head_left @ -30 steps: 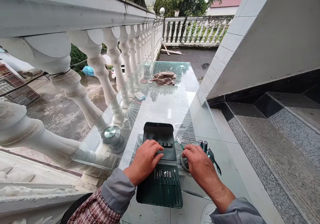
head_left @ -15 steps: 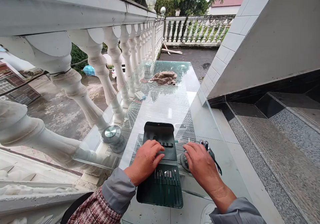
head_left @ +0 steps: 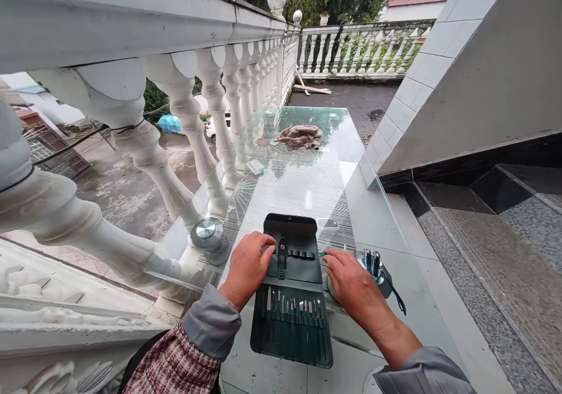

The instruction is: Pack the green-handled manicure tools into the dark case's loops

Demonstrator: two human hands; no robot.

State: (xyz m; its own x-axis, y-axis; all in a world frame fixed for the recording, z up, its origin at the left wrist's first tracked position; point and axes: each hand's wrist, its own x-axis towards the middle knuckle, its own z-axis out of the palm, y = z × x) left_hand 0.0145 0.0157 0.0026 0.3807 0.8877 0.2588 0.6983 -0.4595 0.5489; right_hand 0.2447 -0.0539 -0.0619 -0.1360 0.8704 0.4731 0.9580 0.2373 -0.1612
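Note:
A dark green manicure case (head_left: 290,347) lies unfolded on the glass table. Several slim metal tools (head_left: 302,309) sit in a row in its lower half; its upper half has a snap strap (head_left: 281,256) and small loops. My left hand (head_left: 248,268) is at the case's left edge, thumb and forefinger apart, with nothing visible between them. Close to the right edge is my right hand (head_left: 353,283), fingers loosely bent, thumb hidden, holding nothing that I can see. Just beyond it stand nail clippers (head_left: 372,260) in a dark holder with a strap.
On the glass table (head_left: 307,174) lie a crumpled brown cloth (head_left: 299,137) and a small box (head_left: 255,167). A round metal-capped table leg (head_left: 208,236) shows at left. White balusters (head_left: 193,124) run alongside; stone steps (head_left: 478,247) rise on the right.
My left hand has drawn left off the case, uncovering the snap strap and more of the tools. My right hand has come slightly nearer the case. The view has shifted a little left.

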